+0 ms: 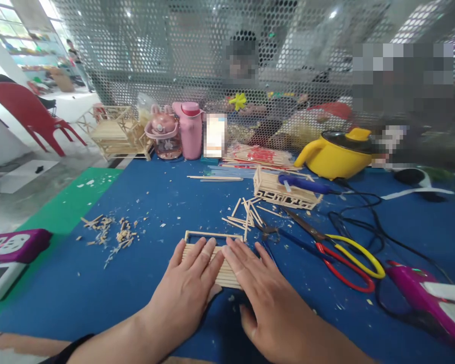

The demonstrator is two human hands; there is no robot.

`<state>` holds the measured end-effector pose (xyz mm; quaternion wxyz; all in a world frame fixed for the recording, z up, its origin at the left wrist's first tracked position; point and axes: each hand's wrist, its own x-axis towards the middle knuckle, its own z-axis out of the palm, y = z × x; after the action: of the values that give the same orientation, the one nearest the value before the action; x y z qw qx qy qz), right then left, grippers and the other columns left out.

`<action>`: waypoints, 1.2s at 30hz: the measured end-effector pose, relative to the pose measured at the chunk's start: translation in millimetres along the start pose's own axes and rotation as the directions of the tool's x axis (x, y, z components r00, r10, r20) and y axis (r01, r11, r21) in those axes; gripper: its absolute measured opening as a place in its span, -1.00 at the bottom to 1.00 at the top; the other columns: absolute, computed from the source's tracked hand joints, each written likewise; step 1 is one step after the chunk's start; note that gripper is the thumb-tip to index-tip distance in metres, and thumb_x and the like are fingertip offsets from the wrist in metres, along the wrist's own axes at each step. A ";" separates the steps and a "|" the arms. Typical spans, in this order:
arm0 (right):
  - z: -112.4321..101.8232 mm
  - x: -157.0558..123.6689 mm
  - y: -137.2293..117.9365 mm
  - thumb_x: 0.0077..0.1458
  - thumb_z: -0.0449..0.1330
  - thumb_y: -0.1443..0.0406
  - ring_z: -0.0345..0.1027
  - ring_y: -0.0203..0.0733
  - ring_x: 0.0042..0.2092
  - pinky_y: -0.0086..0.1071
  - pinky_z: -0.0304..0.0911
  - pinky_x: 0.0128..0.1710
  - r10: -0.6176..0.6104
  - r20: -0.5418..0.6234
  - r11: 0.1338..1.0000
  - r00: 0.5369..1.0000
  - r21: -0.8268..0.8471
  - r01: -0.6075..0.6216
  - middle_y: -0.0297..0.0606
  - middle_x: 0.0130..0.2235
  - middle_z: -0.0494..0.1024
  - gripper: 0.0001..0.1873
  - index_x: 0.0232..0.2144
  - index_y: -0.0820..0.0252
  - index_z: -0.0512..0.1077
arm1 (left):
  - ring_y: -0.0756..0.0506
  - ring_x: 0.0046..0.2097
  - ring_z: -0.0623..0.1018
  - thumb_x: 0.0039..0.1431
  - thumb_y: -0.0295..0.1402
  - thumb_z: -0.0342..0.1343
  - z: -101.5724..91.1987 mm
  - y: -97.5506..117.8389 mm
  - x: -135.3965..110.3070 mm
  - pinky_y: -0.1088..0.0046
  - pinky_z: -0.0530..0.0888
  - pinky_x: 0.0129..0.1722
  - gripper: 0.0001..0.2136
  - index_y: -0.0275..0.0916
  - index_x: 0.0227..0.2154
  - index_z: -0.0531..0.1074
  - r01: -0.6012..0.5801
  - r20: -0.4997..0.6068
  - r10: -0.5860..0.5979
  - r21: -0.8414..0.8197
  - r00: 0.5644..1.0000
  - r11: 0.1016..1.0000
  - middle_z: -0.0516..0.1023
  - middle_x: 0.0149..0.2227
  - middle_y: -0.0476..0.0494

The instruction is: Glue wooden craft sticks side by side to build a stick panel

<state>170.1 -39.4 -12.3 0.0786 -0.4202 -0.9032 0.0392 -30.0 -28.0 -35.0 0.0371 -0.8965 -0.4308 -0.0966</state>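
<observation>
Left hand (187,283) and right hand (263,283) are lying across the stick panel (228,279) on the worktop's (155,202) near side, fingers (203,255) outstretched, gripping nothing, and even pressure is probably keeping it flat.

Stick panel (229,277) + scissors (320,236) on tbl (167,202)

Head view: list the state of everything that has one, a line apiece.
Left hand: open, palm down, fingers on the stick panel
Right hand: open, palm down, fingers on the panel
Stick panel: lying flat, partly covered by both hands
Scissors: lying down, blade opening unclear
Blue-handled tool: resting on the small stick structure
Yellow pot: lid on
Pink bottle: upright, capped
</observation>
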 end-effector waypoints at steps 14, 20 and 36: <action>18.0 9.2 8.2 0.25 -0.05 0.31 -0.07 0.01 0.31 0.12 0.09 0.18 -0.058 -0.045 0.992 0.997 -0.114 0.052 -0.07 0.31 0.07 -0.39 0.30 0.33 -0.06 | -0.09 0.21 0.33 0.28 -0.45 -0.16 -7.4 -42.8 -17.2 0.24 0.34 0.14 -0.63 -0.19 0.14 0.09 0.222 -0.246 -0.546 -0.725 0.801 0.652 0.34 0.19 -0.27; 14.0 10.3 2.6 0.23 0.00 0.22 -0.09 0.03 0.32 0.15 -0.05 0.22 0.022 0.040 0.997 0.999 -0.074 -0.019 -0.07 0.32 0.03 -0.37 0.28 0.31 0.02 | -0.07 -0.24 0.62 0.13 -0.57 -0.13 -2.2 -54.9 -12.4 0.40 0.52 -0.23 -0.70 -0.19 -0.12 0.34 0.274 -0.301 -0.552 -0.628 0.777 0.728 0.64 -0.27 -0.05; 9.4 7.1 -6.5 -0.02 0.19 0.20 -0.19 0.02 0.34 0.10 -0.28 0.27 0.093 0.032 0.989 0.995 0.115 -0.096 0.01 0.32 0.04 -0.10 0.29 0.34 -0.06 | -0.34 0.15 0.36 0.19 -0.06 0.05 -8.8 5.5 9.9 0.00 0.25 0.14 -0.38 -0.33 0.20 0.12 -0.071 -0.131 0.032 -0.311 0.991 0.948 0.35 0.17 -0.39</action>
<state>159.1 -38.2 -19.9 0.0888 -0.4567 -0.8794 0.1009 -20.9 -25.2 -24.3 -0.0770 -0.8941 -0.3833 -0.2184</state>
